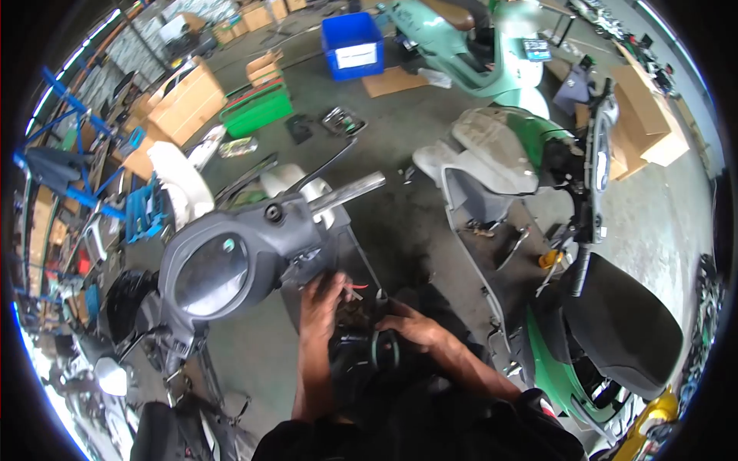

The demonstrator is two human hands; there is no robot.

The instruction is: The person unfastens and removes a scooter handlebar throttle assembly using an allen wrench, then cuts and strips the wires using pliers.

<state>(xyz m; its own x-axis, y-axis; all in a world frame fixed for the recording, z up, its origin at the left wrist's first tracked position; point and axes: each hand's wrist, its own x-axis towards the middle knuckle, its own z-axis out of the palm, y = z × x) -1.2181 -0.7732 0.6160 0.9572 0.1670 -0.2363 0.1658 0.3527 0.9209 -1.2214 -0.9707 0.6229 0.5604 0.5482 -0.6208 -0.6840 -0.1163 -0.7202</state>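
Note:
My left hand (321, 303) is raised beside the grey scooter's handlebar cover (250, 250), its fingers bent together. A thin red strand (356, 286), which looks like a wire, sticks out at its fingertips. Close by on the right, my right hand (413, 326) is closed around something dark with a small pale tip, too small to name. Beneath it hangs a thin pale-green loop (395, 347). Below and between both hands is the dark opening of the scooter body (352, 338), its inside mostly in shadow. A bare metal handlebar tube (350, 194) juts out above my hands.
To the right stands a partly stripped scooter with a black seat (626, 323). Toward the back are a mint-green scooter (469, 58), a blue bin (352, 46), a green toolbox (257, 107) and a tray of small parts (344, 121). Cardboard boxes (184, 100) lie at the left.

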